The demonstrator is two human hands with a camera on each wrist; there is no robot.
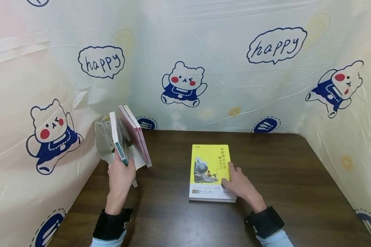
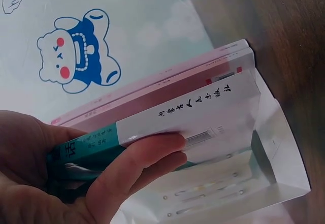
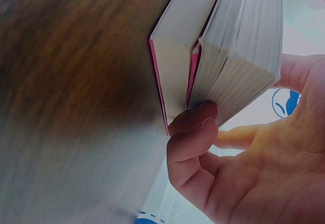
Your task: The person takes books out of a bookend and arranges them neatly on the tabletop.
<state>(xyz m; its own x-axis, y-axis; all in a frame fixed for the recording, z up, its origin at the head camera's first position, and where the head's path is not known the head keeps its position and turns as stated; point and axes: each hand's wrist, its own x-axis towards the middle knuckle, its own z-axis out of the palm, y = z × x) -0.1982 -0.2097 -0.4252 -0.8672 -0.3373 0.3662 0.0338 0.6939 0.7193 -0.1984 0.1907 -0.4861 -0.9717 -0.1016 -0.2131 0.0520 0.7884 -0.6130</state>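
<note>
My left hand point(image 1: 120, 178) grips an upright book with a white and teal spine point(image 2: 198, 104), thumb on one side and fingers on the other. That book stands in a white book holder point(image 2: 289, 158). Beside it lean two pink-spined books point(image 1: 140, 140). My right hand point(image 1: 241, 183) holds the right edge of a yellow and white book point(image 1: 207, 164) lying flat on the table, its thumb on the cover. Under the yellow book, in the right wrist view, lies a pink-edged book point(image 3: 175, 76), with fingertips at the seam between them.
The dark wooden table point(image 1: 167, 219) runs back to a pale cloth wall point(image 1: 222, 85) printed with bears. Similar cloth hangs at the left and right. The book holder stands near the table's back left edge, close to the cloth.
</note>
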